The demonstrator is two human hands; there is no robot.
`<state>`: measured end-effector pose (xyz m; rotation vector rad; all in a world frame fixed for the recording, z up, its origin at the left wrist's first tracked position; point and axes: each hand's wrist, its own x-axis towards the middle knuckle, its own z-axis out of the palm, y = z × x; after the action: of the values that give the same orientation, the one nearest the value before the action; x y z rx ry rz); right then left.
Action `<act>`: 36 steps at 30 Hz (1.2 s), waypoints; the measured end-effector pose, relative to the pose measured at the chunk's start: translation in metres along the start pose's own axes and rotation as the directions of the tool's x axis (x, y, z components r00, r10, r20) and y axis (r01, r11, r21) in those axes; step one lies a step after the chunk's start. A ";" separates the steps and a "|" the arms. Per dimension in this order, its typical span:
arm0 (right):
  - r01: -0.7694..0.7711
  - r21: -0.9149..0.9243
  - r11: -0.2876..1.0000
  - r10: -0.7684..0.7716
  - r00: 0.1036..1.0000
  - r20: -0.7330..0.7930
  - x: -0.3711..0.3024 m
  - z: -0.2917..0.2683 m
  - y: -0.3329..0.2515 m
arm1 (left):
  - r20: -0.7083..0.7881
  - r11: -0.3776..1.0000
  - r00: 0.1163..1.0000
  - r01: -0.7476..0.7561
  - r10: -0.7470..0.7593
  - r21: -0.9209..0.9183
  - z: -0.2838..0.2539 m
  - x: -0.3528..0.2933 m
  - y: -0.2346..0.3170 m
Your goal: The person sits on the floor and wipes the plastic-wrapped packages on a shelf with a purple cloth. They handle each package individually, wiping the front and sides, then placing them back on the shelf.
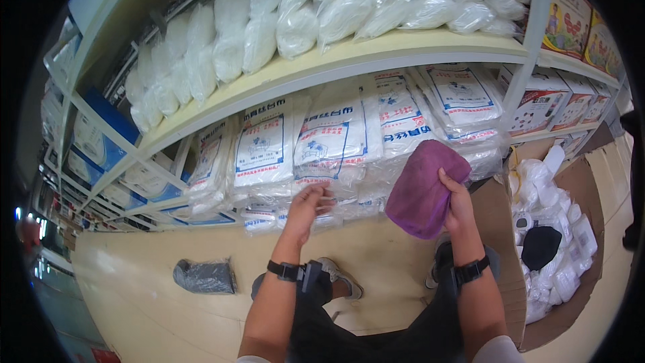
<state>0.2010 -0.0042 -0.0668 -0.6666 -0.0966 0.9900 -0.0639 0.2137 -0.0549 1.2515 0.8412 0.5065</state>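
A folded purple cloth (424,191) is gripped in my right hand (458,203), thumb on top, held up in front of the lower shelf. My left hand (310,210) is open with its fingers slightly apart, and nothing shows in it. It is nearest to the stacked clear plastic packages with blue and red print (329,138); whether the fingertips touch the wrapping I cannot tell.
White plastic-wrapped bundles (295,23) fill the upper shelf (336,64). Printed boxes (537,104) stand at right. A grey wrapped roll (205,275) lies on the floor. An open cardboard box (594,191) holds white packets (554,275) and a black item (541,247).
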 end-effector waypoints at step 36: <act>-0.247 -0.001 0.969 0.247 0.969 0.031 0.029 -0.031 0.023 | -0.489 0.773 0.854 0.186 0.178 0.607 -0.067 0.067 -0.033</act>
<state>0.2117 0.0121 -0.1106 -0.6712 -0.0395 1.2404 -0.0790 0.2956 -0.1107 1.7707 1.5811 0.5935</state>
